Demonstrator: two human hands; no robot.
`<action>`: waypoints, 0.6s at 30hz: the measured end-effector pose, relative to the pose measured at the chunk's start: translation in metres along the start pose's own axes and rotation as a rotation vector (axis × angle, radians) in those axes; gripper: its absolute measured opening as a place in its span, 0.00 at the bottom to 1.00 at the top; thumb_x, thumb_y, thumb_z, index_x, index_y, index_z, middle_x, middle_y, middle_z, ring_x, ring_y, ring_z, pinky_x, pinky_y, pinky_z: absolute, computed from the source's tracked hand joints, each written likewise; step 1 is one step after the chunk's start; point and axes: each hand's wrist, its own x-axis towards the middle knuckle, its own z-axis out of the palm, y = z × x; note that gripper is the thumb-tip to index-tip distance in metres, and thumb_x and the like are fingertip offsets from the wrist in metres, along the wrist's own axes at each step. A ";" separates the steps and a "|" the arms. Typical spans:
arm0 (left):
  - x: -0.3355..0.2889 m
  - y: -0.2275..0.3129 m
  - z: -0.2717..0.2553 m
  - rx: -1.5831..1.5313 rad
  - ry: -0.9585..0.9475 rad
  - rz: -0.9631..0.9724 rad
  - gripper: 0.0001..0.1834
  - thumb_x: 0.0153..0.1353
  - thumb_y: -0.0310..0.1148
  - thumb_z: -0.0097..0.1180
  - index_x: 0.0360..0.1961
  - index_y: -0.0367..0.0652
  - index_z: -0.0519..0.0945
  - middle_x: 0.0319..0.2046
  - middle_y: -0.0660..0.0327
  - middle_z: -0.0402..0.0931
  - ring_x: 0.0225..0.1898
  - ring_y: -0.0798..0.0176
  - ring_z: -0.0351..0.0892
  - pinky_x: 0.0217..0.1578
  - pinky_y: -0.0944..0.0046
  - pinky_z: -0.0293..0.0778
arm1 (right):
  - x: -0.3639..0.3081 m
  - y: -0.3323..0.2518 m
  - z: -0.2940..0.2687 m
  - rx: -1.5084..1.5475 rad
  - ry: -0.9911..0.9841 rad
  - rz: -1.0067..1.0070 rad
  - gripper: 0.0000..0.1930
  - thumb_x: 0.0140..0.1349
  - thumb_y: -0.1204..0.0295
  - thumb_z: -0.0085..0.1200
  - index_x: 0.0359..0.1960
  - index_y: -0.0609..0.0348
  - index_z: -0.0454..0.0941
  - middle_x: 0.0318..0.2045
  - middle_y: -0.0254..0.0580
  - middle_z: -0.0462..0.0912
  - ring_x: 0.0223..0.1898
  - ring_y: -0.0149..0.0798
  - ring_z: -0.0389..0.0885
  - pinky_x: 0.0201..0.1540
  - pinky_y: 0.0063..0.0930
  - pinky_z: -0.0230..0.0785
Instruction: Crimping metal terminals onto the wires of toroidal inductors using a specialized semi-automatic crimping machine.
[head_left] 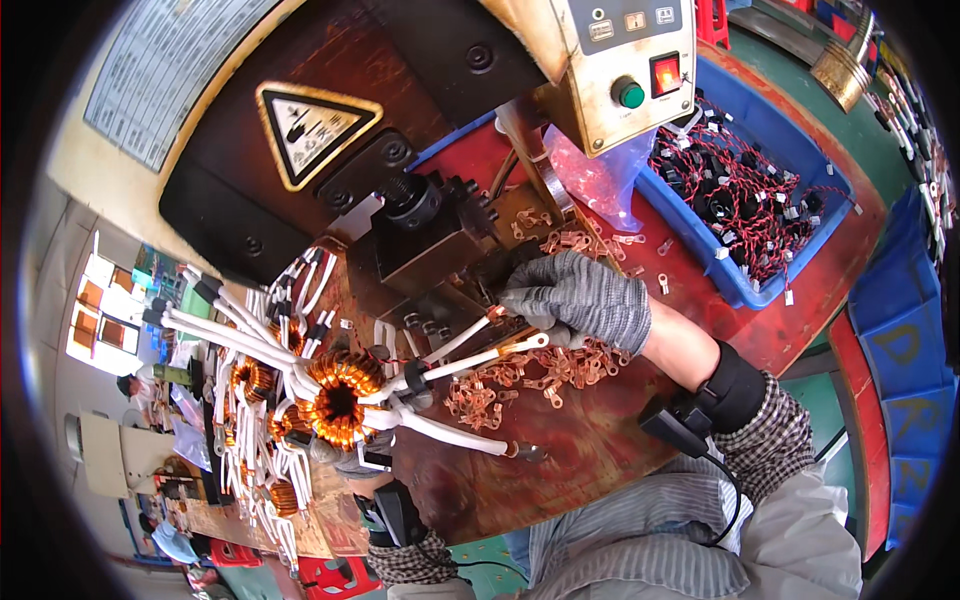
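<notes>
A copper-wound toroidal coil with thick white leads hangs in front of the press. My left hand, in a grey glove, is closed around the coil from below and behind, and most of its fingers are hidden. My gloved right hand pinches the copper end of one white lead at the dark press tooling. Just below it, another white lead ends in a copper ring lug. A third lead points right, with a bare metal tip.
Loose copper lugs lie in a pile under my right hand. More coils with white leads are heaped at left. A blue bin of red-and-black wired parts stands at right. The press's control box has a green button and a lit red switch.
</notes>
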 end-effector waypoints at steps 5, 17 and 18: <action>-0.002 0.001 -0.012 0.185 0.214 0.147 0.47 0.43 0.65 0.49 0.61 0.51 0.54 0.59 0.53 0.55 0.55 0.49 0.61 0.54 0.43 0.58 | 0.008 0.000 0.001 -0.073 -0.090 0.036 0.13 0.58 0.64 0.51 0.37 0.62 0.73 0.15 0.30 0.69 0.13 0.24 0.69 0.12 0.15 0.60; -0.017 0.008 -0.053 0.022 0.347 0.026 0.51 0.40 0.67 0.52 0.62 0.50 0.54 0.59 0.54 0.53 0.58 0.48 0.55 0.59 0.42 0.48 | 0.007 -0.004 0.004 -0.085 -0.010 0.009 0.13 0.61 0.65 0.45 0.35 0.63 0.73 0.15 0.33 0.70 0.12 0.26 0.69 0.11 0.18 0.60; -0.019 0.010 -0.056 0.093 0.443 0.036 0.51 0.40 0.68 0.51 0.62 0.51 0.53 0.61 0.54 0.51 0.60 0.48 0.53 0.60 0.41 0.45 | 0.007 -0.004 0.004 -0.083 -0.007 0.009 0.13 0.61 0.65 0.45 0.35 0.63 0.73 0.15 0.33 0.70 0.12 0.26 0.69 0.11 0.18 0.60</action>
